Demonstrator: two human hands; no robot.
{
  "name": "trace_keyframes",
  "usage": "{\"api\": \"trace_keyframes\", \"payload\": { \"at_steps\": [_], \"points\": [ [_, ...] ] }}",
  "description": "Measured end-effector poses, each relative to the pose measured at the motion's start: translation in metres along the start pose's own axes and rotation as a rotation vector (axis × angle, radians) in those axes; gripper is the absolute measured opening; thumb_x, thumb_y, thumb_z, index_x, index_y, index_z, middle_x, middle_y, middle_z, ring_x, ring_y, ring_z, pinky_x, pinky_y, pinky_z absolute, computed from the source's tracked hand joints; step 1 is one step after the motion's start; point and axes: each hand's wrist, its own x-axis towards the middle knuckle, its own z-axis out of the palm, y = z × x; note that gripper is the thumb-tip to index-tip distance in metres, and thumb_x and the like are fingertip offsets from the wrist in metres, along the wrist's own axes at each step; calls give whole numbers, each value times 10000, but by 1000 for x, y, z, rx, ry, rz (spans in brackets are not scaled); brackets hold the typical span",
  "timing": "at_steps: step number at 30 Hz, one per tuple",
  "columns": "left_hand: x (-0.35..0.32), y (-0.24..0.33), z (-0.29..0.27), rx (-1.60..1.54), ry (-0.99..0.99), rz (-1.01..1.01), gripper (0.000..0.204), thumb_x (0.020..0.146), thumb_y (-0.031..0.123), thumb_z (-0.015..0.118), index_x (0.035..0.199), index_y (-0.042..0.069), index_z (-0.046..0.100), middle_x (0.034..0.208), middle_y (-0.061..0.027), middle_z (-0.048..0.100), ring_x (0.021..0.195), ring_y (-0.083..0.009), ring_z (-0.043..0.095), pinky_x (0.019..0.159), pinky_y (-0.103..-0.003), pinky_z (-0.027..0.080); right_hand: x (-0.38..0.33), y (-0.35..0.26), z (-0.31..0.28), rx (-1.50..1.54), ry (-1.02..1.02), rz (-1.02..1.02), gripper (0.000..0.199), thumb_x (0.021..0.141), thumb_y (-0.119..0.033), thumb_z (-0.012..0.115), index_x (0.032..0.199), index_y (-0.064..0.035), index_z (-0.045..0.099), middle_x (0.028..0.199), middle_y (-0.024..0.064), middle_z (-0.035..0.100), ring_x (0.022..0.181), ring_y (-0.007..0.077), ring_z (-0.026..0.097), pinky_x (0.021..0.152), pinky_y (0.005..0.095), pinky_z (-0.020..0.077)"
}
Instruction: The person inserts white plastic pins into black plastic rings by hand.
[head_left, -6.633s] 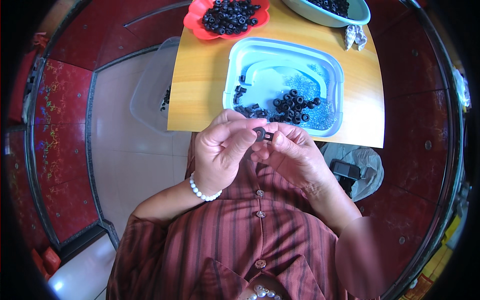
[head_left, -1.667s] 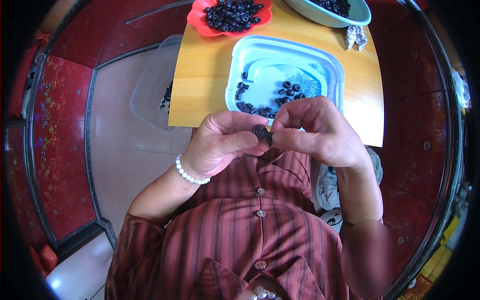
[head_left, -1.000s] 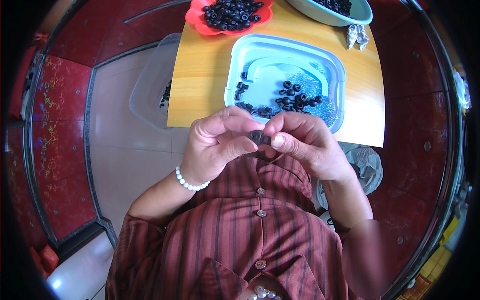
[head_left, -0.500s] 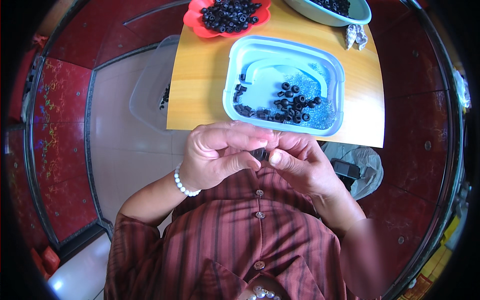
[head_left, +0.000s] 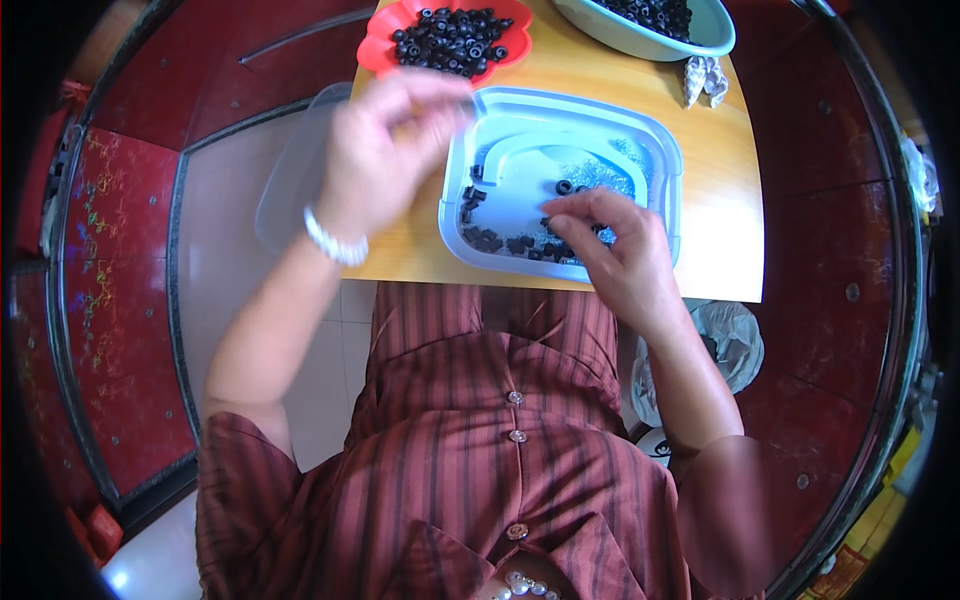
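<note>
My left hand, smeared by motion, is raised at the left rim of the light blue tray, just below the red scalloped bowl. Its fingertips come together on a dark, blurred small part. Over the tray, my right hand pinches with thumb and index finger at a small black part. Small black cylindrical pieces lie along the tray's left and near sides. A black ring-shaped piece and tiny clear bits lie farther right; my right hand hides others.
The red bowl holds many black round parts. A pale green basin with more stands at the far right of the wooden table. Crumpled whitish scrap lies below it. A clear plastic bin stands left; a plastic bag is right.
My hands were together in front of my chest with a black part between them. They have separated: the left went up toward the red bowl, the right forward over the tray.
</note>
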Motion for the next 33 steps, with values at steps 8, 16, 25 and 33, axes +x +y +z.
{"api": "trace_keyframes", "payload": {
  "at_steps": [8, 16, 25, 33],
  "points": [
    [111, -55, -36, 498, 139, -113, 171, 788, 110, 623, 937, 54, 684, 825, -97, 667, 756, -201, 630, 689, -301, 498, 41, 30, -5, -642, -12, -98, 101, 775, -114, 598, 802, -101, 694, 826, 79, 626, 880, 257, 594, 797, 399, 388],
    [92, -52, 7, 518, -26, 399, 163, 773, 51, 629, 925, 55, 688, 828, -91, 658, 758, -201, 624, 697, -294, 496, 48, 48, -33, -541, 25, 29, 103, 781, -126, 595, 794, -117, 697, 803, 72, 643, 820, 256, 617, 783, 398, 405],
    [11, -38, 73, 497, -512, 202, 169, 728, 82, 621, 886, 61, 677, 873, -100, 608, 829, -299, 604, 749, -383, 492, 56, 44, -12, -724, -66, -54, 115, 787, -214, 608, 776, -140, 695, 807, 74, 649, 827, 244, 625, 796, 406, 377],
    [-17, -25, 63, 212, -250, -29, 98, 736, 10, 647, 834, 8, 640, 853, -73, 617, 703, -162, 633, 657, -285, 523, 60, 41, 5, -954, -99, -108, 115, 767, -190, 588, 732, -126, 677, 750, 72, 630, 751, 246, 617, 778, 402, 369]
  ]
}}
